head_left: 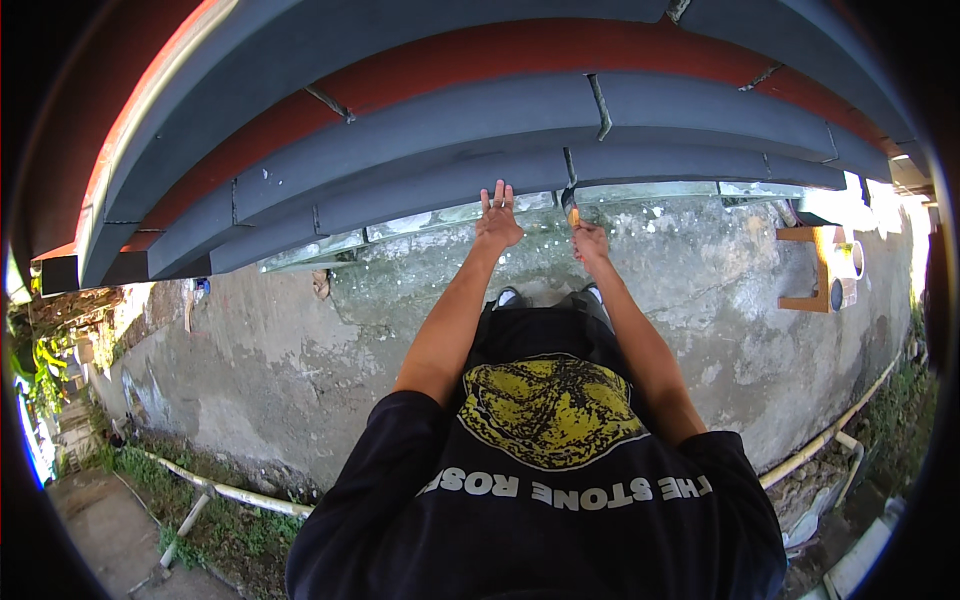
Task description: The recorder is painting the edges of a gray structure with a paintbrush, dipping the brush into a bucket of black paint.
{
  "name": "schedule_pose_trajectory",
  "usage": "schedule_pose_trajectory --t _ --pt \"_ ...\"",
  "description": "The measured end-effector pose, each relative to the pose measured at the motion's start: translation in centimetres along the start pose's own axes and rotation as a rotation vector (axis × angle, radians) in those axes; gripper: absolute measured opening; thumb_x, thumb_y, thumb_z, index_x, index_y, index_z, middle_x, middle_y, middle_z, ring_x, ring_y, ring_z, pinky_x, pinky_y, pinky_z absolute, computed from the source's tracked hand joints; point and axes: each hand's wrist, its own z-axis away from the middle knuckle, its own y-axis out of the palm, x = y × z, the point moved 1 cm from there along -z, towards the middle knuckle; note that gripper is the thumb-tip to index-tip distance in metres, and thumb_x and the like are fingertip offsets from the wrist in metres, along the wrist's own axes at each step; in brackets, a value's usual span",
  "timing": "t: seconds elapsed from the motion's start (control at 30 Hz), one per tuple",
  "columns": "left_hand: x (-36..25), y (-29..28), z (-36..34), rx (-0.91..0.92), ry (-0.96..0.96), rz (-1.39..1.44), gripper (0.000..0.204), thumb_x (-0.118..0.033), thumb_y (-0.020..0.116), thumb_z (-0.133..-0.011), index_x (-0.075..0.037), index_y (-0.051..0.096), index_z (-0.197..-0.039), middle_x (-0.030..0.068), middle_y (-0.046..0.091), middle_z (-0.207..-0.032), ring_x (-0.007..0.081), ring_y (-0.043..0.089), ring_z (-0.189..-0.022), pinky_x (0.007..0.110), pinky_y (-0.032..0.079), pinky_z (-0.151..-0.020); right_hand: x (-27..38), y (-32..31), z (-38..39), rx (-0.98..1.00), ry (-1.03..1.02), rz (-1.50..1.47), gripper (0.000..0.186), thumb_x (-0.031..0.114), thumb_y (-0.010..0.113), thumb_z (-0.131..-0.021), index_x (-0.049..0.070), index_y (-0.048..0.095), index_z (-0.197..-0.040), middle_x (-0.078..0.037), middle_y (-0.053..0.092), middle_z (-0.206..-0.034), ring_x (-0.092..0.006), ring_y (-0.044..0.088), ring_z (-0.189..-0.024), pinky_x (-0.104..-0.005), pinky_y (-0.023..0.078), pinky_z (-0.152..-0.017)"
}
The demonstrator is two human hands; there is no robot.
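Long dark grey boards (pixel 470 120) span the upper part of the head view, with short upright marks or gaps along them. My left hand (pixel 497 215) has its fingers spread, their tips at the lower edge of the lowest board. My right hand (pixel 590 242) grips a small tool with an orange handle (pixel 572 214) and a dark head, perhaps a brush. The tool's head is at the lowest board, just below one of the upright marks; I cannot tell whether it touches.
Red bands (pixel 440 52) run between the boards. Below is a weathered concrete surface (pixel 250 370) where my shoes show. A wooden stool (pixel 820 270) with round containers stands at the right. Pale pipes (pixel 840 430) and plants (pixel 45 370) line the edges.
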Motion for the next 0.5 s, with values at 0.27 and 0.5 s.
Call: schedule_pose_trajectory --t 0.27,0.5 --pt "-0.3 -0.8 0.5 0.006 -0.009 0.027 0.083 -0.025 0.052 -0.074 -0.015 0.003 -0.141 0.0005 -0.005 -0.147 0.0330 -0.001 -0.134 0.038 0.031 -0.102 -0.7 0.6 1.1 -0.088 -0.050 0.086 0.011 0.020 0.051 -0.086 0.011 0.056 -0.088 0.000 0.047 -0.058 -0.0073 0.039 -0.041 -0.0225 0.032 -0.033" --pt "1.9 -1.1 -0.2 -0.036 0.149 0.099 0.076 -0.026 0.052 -0.075 -0.006 0.014 -0.138 0.0105 0.008 -0.146 0.0346 0.008 -0.133 0.036 0.022 -0.106 -1.2 3.5 3.6 -0.103 -0.051 -0.222 0.009 0.015 0.049 -0.088 0.009 0.056 -0.086 0.000 0.048 -0.061 -0.0067 0.041 -0.045 -0.0212 0.034 -0.036"
